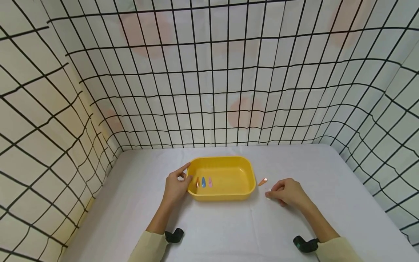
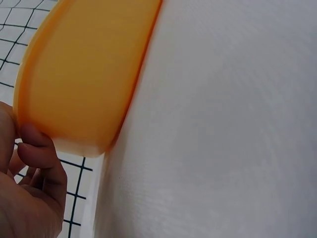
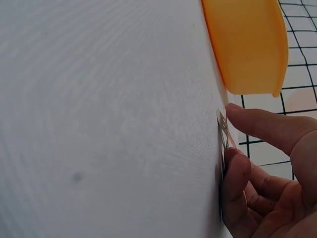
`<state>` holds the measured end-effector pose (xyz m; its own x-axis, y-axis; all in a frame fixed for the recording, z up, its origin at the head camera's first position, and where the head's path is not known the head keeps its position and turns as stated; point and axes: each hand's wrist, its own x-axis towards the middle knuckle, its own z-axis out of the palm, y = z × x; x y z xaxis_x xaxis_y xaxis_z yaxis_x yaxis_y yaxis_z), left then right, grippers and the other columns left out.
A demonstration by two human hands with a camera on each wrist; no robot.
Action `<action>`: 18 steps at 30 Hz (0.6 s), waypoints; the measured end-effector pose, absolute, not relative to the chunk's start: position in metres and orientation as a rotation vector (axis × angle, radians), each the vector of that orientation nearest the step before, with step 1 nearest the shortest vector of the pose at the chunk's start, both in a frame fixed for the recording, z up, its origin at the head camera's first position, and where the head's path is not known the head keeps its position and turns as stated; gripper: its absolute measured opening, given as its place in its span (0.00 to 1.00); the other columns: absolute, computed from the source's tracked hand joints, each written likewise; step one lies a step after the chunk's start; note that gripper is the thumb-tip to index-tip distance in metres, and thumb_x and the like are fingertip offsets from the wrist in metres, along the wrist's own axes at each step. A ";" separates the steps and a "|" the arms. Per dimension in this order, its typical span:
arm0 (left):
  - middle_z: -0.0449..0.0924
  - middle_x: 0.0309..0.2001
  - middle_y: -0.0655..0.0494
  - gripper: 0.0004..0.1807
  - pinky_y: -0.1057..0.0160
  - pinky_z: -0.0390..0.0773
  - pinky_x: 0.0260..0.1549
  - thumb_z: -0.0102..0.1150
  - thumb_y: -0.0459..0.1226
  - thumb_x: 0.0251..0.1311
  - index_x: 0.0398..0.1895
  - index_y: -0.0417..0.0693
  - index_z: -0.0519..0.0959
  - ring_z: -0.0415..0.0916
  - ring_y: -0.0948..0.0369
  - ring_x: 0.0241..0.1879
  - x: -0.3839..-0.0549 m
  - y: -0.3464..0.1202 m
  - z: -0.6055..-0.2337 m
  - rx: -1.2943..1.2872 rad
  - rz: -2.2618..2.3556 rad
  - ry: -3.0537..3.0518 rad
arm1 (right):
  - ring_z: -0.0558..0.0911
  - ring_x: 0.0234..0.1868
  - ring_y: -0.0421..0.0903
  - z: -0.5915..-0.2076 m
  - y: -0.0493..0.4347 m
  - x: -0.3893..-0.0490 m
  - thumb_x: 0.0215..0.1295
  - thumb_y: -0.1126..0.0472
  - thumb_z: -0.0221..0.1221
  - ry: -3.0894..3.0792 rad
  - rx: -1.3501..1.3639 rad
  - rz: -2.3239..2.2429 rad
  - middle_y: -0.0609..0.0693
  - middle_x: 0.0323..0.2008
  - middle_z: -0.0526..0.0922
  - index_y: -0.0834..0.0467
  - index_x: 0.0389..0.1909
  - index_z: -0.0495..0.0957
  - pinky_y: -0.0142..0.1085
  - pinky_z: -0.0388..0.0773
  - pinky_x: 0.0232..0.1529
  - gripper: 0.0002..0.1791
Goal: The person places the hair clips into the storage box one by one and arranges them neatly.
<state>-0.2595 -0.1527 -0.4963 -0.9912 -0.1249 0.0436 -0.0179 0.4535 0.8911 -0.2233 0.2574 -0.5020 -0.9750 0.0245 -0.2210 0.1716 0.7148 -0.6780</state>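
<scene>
My left hand (image 1: 175, 186) grips the left end of a yellow plastic tray (image 1: 222, 197), thumb over the rim. In the left wrist view its fingers (image 2: 39, 148) are against the tray's wall. Inside the tray, near that thumb, lie an orange snap hair clip (image 1: 198, 182), a blue one (image 1: 203, 182) and a pink one (image 1: 210, 182) in a row. Right of the tray, my right hand (image 1: 289, 193) is down at the table, pinching a pale hair clip (image 3: 223, 128) between its fingertips. Another orange hair clip (image 1: 263, 181) lies between that hand and the tray.
A white cloth covers the table (image 1: 216, 229). Black wire grid (image 1: 212, 92) stands along the back and both sides, with pale cloth behind it. Each wrist wears a black camera mount, such as the right one (image 1: 306, 244).
</scene>
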 end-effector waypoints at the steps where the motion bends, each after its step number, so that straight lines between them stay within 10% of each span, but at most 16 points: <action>1: 0.73 0.34 0.52 0.28 0.71 0.73 0.19 0.66 0.37 0.63 0.68 0.64 0.79 0.69 0.62 0.18 -0.260 -0.153 -0.497 0.127 -1.591 -2.588 | 0.78 0.18 0.44 -0.502 0.257 -0.223 0.53 0.46 0.76 2.730 0.154 -1.105 0.47 0.20 0.80 0.59 0.34 0.83 0.35 0.75 0.24 0.21; 18: 0.75 0.34 0.52 0.26 0.71 0.70 0.18 0.66 0.39 0.62 0.66 0.61 0.81 0.68 0.64 0.16 -0.258 -0.153 -0.499 0.141 -1.594 -2.542 | 0.80 0.21 0.43 -0.501 0.257 -0.218 0.56 0.56 0.74 2.763 0.139 -1.171 0.47 0.22 0.85 0.62 0.36 0.85 0.36 0.79 0.24 0.15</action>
<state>-0.2579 -0.1525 -0.4990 -0.9861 -0.1522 0.0664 -0.0065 0.4352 0.9003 -0.2185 0.2570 -0.5010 -0.9863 0.0311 -0.1620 0.1381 0.6930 -0.7075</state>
